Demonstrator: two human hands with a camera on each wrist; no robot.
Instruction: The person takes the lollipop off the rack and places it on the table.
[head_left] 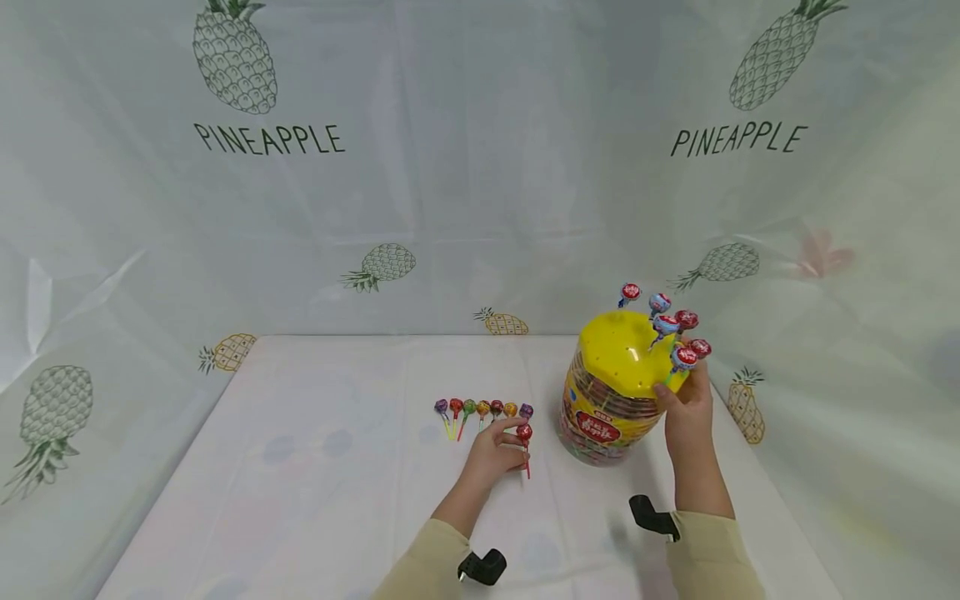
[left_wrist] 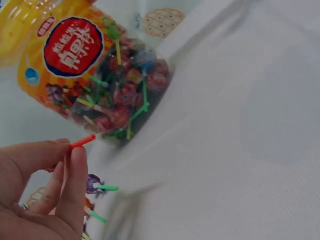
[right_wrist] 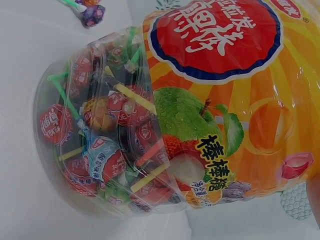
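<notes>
On the white worktop [head_left: 315, 500], just left of the big jar [head_left: 611, 400], here's the red lollipop [head_left: 524, 432], caught in the left hand [head_left: 491, 454]! Thumb and fingers [left_wrist: 74, 185] are drawn together in a pinch, no slack to spare, the stick's red end poking out past their tips in the left wrist view. And look where it sits: right beside the near side of the purple one that ends a neat row of lollipops [head_left: 483, 407], seven in line. Touching it? Can't tell from here.

Over on the jar, the right hand [head_left: 690, 417] has a grip at the edge of the yellow lid [head_left: 618, 350], thumb on the rim, the other fingers partly hidden behind. Six lollipops [head_left: 665, 325] stand up out of that lid.

So the step in hand, as I read it, is placing or picking up that single red one, with the jar steadied. Setting it down would call for a level stick and a gentle release, clear of its purple neighbour; lifting it away would call for a firm pinch and an upward start. The right hand's part, I'd judge, is simply to steady the jar.
</notes>
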